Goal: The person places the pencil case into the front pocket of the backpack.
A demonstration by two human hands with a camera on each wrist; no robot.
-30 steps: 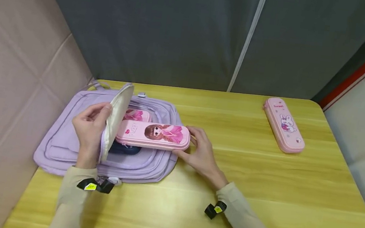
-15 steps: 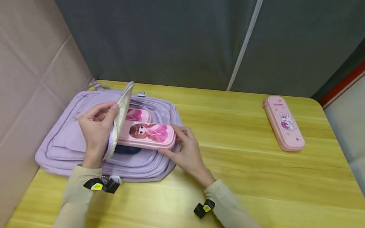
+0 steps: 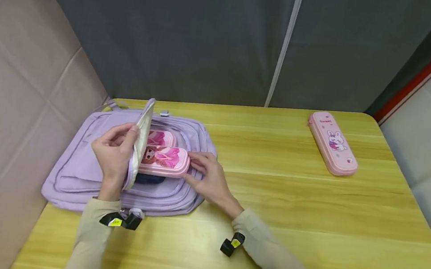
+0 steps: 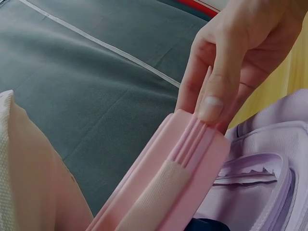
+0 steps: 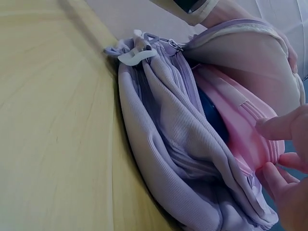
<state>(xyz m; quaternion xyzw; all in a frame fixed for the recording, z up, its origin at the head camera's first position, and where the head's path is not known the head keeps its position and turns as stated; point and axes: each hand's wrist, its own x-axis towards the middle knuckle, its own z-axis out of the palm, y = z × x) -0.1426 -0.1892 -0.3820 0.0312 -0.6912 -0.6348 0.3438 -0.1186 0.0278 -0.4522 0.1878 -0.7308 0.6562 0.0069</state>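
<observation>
A lilac backpack [image 3: 80,153] lies flat at the table's left, its front flap [image 3: 140,143] lifted. My left hand [image 3: 114,149] pinches the flap's edge and holds it up. With thumb and fingers, my right hand [image 3: 212,179] grips the right end of a pink pencil case [image 3: 165,160] printed with a doll in a pink dress. The case's left end is hidden behind the flap. Under it in the pocket lie another pink pencil case [image 3: 162,138] and a dark blue item [image 3: 149,179], mostly covered. In the right wrist view the held pencil case [image 5: 240,115] slants into the pocket opening.
Another pink pencil case [image 3: 333,143] with a white rabbit lies at the table's back right. A dark grey curtain [image 3: 171,35] hangs behind the wooden table [image 3: 274,182]. A pale padded wall [image 3: 21,106] stands close on the left.
My right hand has moved left, sliding the doll pencil case further behind the flap, so less of it shows. My left hand has shifted slightly right with the flap still held up.
</observation>
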